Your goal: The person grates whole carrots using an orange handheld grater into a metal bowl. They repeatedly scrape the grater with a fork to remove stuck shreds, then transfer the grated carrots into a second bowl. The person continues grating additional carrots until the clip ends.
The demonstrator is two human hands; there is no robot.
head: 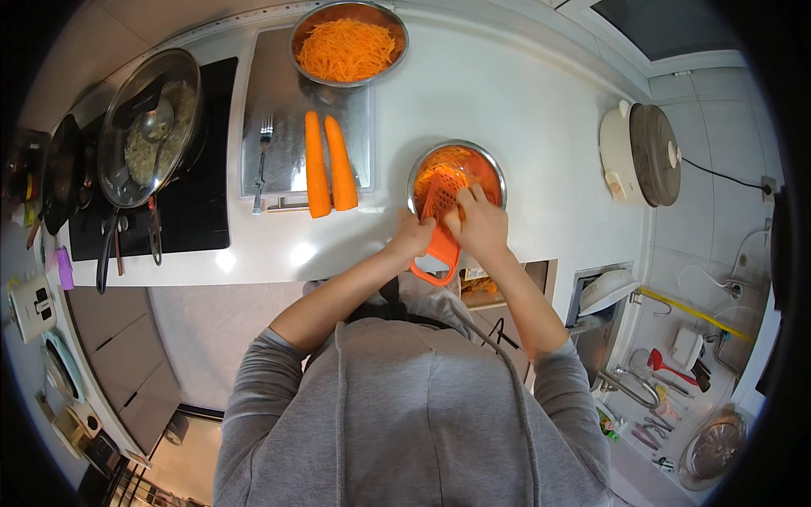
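An orange handheld grater (pixel 443 237) leans into a metal bowl (pixel 504 184) that holds shredded carrot (pixel 457 157). My left hand (pixel 413 233) grips the grater's side near its handle. On the grater's face rests my right hand (pixel 476 222), fingers curled over it; whether they hold a piece of carrot is hidden. Two peeled carrots (pixel 318 166) lie side by side on a metal board (pixel 283 166), their thick ends over its near edge. A fork (pixel 263 155) lies left of them. Behind, a larger metal bowl (pixel 406 47) is heaped with grated carrot (pixel 346 51).
At left, a glass-lidded pan (pixel 152 127) sits on the black cooktop (pixel 212 215), its handle (pixel 106 253) jutting past the counter edge. A white electric cooker (pixel 618 152) stands at right. Below my hands is an open drawer (pixel 538 275); farther right is a sink (pixel 589 345).
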